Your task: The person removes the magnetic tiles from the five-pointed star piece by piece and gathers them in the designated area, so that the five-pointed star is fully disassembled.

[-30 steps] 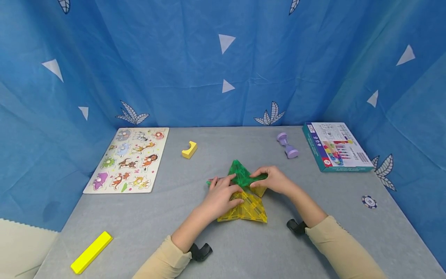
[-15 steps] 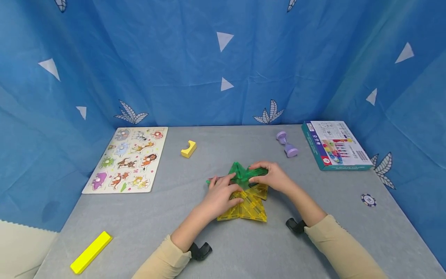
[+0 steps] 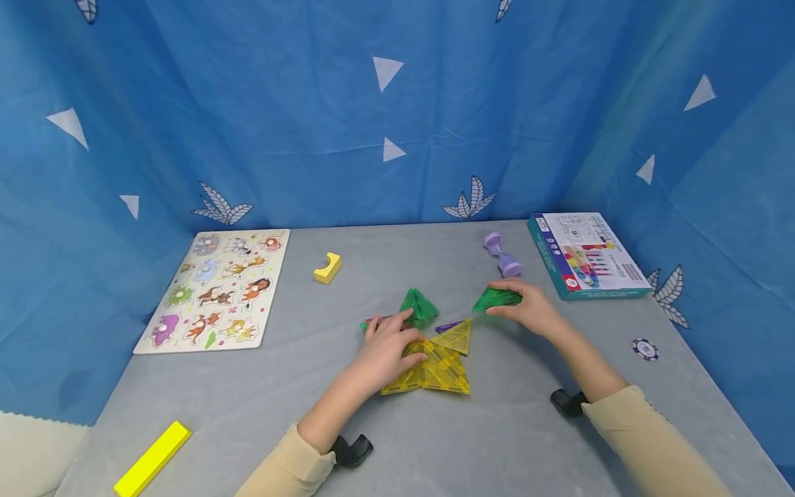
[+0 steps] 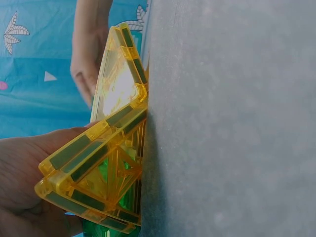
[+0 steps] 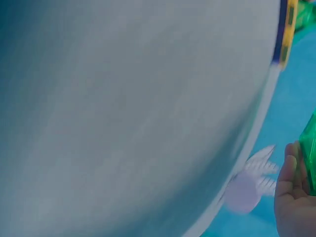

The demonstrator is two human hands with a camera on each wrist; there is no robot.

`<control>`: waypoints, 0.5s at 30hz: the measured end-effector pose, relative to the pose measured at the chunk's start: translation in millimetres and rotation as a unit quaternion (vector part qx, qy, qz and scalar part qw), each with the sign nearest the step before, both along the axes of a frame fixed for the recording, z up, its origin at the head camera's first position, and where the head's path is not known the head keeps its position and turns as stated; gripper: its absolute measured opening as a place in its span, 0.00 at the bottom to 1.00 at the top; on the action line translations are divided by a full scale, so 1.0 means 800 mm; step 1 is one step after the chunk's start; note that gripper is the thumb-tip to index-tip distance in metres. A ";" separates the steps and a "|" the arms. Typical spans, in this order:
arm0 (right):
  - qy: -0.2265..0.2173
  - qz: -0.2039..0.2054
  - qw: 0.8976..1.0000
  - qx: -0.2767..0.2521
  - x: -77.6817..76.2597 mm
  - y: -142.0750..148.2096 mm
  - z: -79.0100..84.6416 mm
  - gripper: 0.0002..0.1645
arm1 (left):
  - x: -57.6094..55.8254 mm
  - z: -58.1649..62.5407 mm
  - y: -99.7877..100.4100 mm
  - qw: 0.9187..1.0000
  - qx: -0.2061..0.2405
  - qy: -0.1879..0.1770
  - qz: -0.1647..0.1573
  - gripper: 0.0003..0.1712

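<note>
My left hand (image 3: 386, 352) holds the left side of a cluster of translucent yellow magnetic tiles (image 3: 446, 369) on the table. In the left wrist view its fingers reach behind the tiles (image 4: 94, 158), partly hidden by them. A green magnetic tile piece (image 3: 419, 305) stands just beyond that hand, and a purple tile edge (image 3: 448, 326) shows beside a yellow triangle. To the right, my right hand (image 3: 531, 310) pinches another green magnetic tile piece (image 3: 497, 299) between thumb and fingers, apart from the cluster. The right wrist view catches this piece (image 5: 309, 153) only at its edge.
An animal peg puzzle (image 3: 214, 293) lies at left, with a long yellow block (image 3: 152, 459) in front. Farther back are a yellow arch block (image 3: 328, 268) and a purple hourglass (image 3: 503, 255). At right sit a box (image 3: 586, 255) and a poker chip (image 3: 644, 349).
My right hand has pulled a green piece away from the cluster and carried it right, exposing the purple edge. My left hand stays on the tiles. The head view has shifted slightly.
</note>
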State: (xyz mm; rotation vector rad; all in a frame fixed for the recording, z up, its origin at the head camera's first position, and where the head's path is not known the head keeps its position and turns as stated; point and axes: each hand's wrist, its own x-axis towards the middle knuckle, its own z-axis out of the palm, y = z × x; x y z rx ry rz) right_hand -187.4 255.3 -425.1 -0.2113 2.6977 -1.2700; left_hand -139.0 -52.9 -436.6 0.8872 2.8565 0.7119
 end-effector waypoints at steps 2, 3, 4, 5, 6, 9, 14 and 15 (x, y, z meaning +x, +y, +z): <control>-0.003 -0.009 1.000 0.018 0.002 0.020 -0.001 0.40 | 0.000 -0.001 -0.001 1.000 0.000 0.001 0.001 0.16; -0.004 -0.011 1.000 0.026 0.002 0.029 -0.002 0.40 | 0.000 -0.001 -0.002 1.000 0.001 0.000 0.001 0.16; -0.003 -0.014 0.999 0.036 0.002 0.038 -0.003 0.40 | 0.000 -0.001 -0.002 1.000 0.001 0.000 0.001 0.16; -0.004 -0.016 0.999 0.043 0.002 0.046 -0.004 0.41 | 0.001 -0.001 -0.003 1.000 0.001 0.000 0.001 0.16; -0.004 -0.018 0.999 0.051 0.001 0.053 -0.006 0.40 | 0.001 0.000 -0.003 1.000 0.001 0.001 0.002 0.16; -0.005 -0.018 0.998 0.065 0.000 0.068 -0.010 0.40 | 0.001 0.001 -0.002 1.000 0.000 0.000 0.002 0.16; -0.004 -0.007 0.995 0.099 -0.001 0.076 -0.011 0.40 | 0.000 0.001 -0.001 1.000 -0.002 0.000 0.001 0.16; -0.002 -0.004 0.994 0.107 -0.001 0.076 -0.011 0.40 | 0.000 0.001 -0.001 1.000 -0.002 0.001 0.000 0.16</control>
